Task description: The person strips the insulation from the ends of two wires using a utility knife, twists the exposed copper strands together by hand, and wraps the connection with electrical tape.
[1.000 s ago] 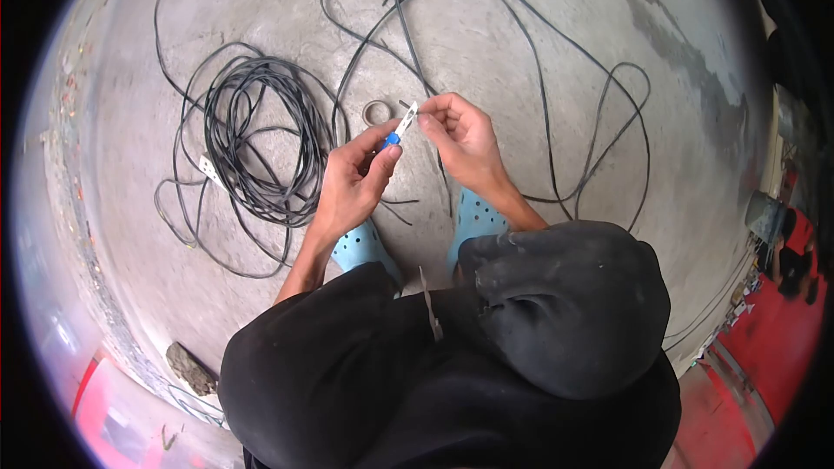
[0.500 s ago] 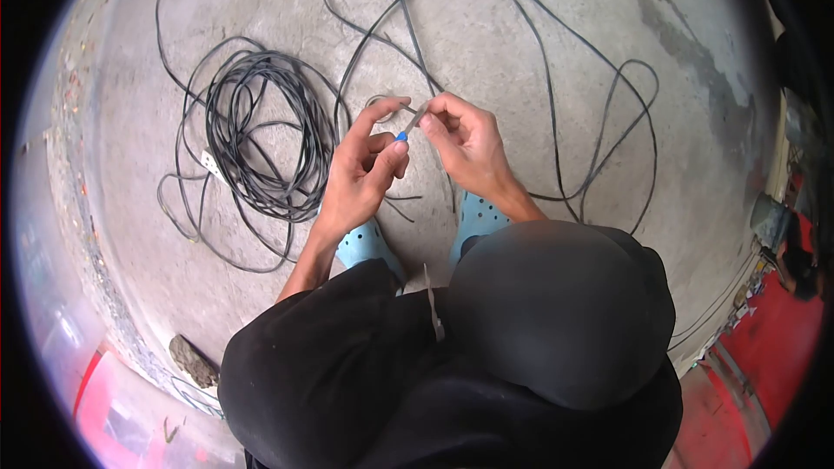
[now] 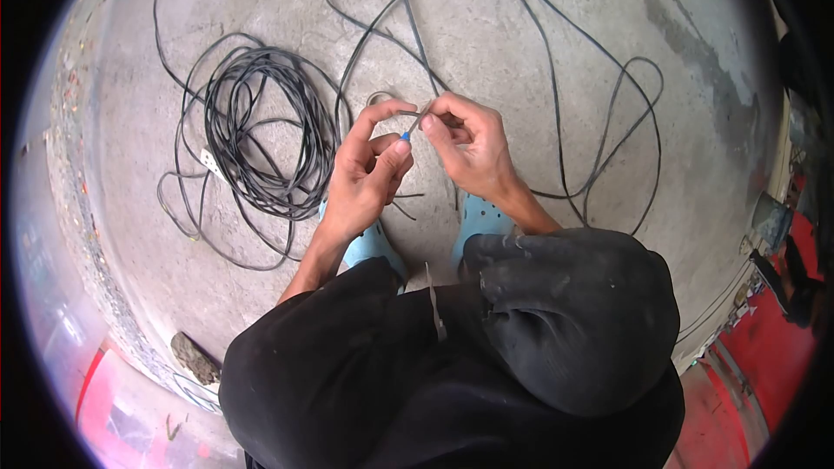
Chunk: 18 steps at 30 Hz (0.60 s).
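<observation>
Rock (image 3: 195,358) on conc. flr (image 3: 287,0) lwr L, red surface (image 3: 766,330) lwr R.

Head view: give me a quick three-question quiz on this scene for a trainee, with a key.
1. Which hand grips the tool by its blue part?
a) right hand
b) left hand

2. True or false: the coil lies on the person's left.

3. Fill in the colour: the clogs are light ____.

Key: 1. b; 2. true; 3. blue.
</observation>
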Each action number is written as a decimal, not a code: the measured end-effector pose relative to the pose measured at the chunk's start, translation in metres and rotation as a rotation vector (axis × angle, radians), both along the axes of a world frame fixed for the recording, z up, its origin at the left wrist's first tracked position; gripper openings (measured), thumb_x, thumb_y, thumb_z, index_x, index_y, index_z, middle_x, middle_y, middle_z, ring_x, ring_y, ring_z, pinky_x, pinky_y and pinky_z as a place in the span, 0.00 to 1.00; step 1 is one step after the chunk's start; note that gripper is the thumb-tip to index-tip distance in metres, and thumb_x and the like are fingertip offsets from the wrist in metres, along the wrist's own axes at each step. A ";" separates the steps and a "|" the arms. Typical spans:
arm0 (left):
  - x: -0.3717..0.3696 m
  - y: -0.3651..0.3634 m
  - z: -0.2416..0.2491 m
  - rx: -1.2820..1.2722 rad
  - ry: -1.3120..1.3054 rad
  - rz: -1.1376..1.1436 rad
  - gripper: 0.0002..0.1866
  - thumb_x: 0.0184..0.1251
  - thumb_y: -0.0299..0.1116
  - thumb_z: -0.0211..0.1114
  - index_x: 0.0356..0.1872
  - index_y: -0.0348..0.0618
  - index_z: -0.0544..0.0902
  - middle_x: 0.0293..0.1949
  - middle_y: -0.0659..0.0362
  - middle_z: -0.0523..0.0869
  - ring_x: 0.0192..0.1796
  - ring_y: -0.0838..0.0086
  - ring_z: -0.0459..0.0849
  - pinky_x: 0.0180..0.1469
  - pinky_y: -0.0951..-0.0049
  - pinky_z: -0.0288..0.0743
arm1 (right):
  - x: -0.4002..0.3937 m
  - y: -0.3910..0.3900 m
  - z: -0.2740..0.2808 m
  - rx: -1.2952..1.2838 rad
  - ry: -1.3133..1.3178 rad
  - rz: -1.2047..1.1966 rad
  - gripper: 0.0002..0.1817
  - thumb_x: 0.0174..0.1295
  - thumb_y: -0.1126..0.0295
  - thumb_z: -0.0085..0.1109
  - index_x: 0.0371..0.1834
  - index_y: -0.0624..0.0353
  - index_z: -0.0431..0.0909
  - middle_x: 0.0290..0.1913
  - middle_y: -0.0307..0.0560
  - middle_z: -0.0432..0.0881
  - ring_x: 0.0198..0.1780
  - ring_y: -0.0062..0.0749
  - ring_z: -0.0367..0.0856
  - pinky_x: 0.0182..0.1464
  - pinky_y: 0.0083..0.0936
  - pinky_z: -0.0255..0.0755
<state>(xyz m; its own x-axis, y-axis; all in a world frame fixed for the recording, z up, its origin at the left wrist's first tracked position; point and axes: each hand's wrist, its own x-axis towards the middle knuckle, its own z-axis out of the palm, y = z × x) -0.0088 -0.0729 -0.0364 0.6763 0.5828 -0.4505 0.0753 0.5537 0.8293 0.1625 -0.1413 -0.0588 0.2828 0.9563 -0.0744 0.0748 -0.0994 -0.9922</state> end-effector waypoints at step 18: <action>0.004 -0.006 0.005 0.032 -0.106 0.060 0.17 0.81 0.30 0.56 0.65 0.48 0.68 0.24 0.70 0.70 0.21 0.91 0.57 0.19 0.86 0.48 | -0.004 0.005 -0.009 0.243 -0.161 -0.053 0.04 0.65 0.77 0.61 0.34 0.61 0.75 0.28 0.38 0.72 0.25 0.16 0.65 0.25 0.20 0.59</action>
